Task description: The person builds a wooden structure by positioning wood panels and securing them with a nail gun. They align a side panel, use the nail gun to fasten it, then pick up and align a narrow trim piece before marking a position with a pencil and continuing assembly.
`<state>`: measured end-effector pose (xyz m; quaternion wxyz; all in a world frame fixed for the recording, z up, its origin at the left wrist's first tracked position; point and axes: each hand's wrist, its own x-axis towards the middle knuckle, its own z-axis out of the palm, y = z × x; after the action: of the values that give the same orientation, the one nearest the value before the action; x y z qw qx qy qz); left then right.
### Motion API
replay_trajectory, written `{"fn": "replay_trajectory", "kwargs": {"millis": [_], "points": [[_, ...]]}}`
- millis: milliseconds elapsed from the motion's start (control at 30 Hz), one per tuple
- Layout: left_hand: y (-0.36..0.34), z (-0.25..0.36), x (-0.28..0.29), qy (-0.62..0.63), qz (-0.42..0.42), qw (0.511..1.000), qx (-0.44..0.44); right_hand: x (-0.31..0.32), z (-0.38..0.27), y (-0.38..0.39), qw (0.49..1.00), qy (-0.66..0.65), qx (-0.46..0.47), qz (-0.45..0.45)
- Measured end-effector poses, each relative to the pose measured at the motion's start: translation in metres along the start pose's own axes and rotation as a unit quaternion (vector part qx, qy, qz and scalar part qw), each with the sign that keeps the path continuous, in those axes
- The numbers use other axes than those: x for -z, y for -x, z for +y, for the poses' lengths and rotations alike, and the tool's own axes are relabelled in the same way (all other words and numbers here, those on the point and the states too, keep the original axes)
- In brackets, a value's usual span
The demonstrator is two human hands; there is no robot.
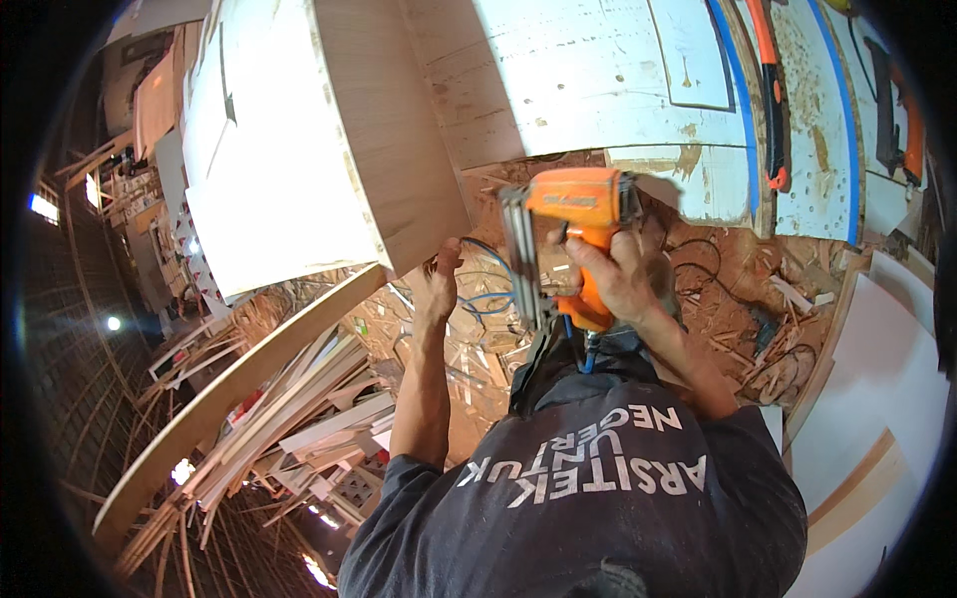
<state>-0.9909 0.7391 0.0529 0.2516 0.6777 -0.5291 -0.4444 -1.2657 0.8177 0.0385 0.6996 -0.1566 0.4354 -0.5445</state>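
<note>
My right hand [615, 277] is wrapped around the handle of an orange nail gun [576, 199], held upright in front of my body. Its dark metal magazine [520, 254] points down on the left side. A blue air hose [590, 354] hangs from the base of the tool. My left hand [436, 287] is closed at the near lower corner of a plywood panel [384, 130], part of a white-faced box. The panel's edge hides some of its fingertips. Beside that corner, one end of a long wooden strip [249, 389] meets the box and runs down to the left.
A white workbench [598, 80] carries an orange-and-black handsaw [771, 110] and an orange-and-black power tool [897, 120]. Scrap strips [309, 419] are piled at left. Offcuts, shavings and a dark cable [718, 279] litter the floor. White sheets [877, 349] lean at right.
</note>
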Motion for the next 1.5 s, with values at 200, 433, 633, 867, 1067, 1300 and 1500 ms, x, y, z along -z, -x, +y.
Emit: {"fn": "replay_trajectory", "kwargs": {"millis": [200,433,633,867,1067,1300,1500], "points": [[-0.005,0.003,0.0,-0.082,-0.021,0.995,-0.061,-0.005,0.038,-0.015,0.999,0.013,-0.032,-0.034],[-0.003,0.01,-0.001,-0.091,-0.014,0.995,-0.047,-0.013,0.043,-0.026,0.997,-0.001,-0.058,-0.048],[-0.002,0.007,0.001,-0.107,-0.013,0.994,-0.032,-0.013,0.035,-0.028,0.996,0.025,-0.056,-0.059],[-0.002,0.006,-0.004,-0.12,0.016,0.991,-0.055,-0.013,0.03,-0.027,0.992,0.024,-0.104,-0.069],[-0.003,0.011,-0.005,-0.094,0.013,0.995,-0.042,-0.018,0.03,-0.025,0.996,0.038,-0.04,-0.067],[-0.002,0.003,0.003,-0.162,0.001,0.986,-0.033,-0.016,0.019,-0.018,0.992,0.009,-0.09,-0.091],[-0.005,-0.007,0.035,-0.182,-0.121,0.975,-0.034,-0.022,0.006,-0.015,0.989,-0.01,-0.077,-0.127]]}}
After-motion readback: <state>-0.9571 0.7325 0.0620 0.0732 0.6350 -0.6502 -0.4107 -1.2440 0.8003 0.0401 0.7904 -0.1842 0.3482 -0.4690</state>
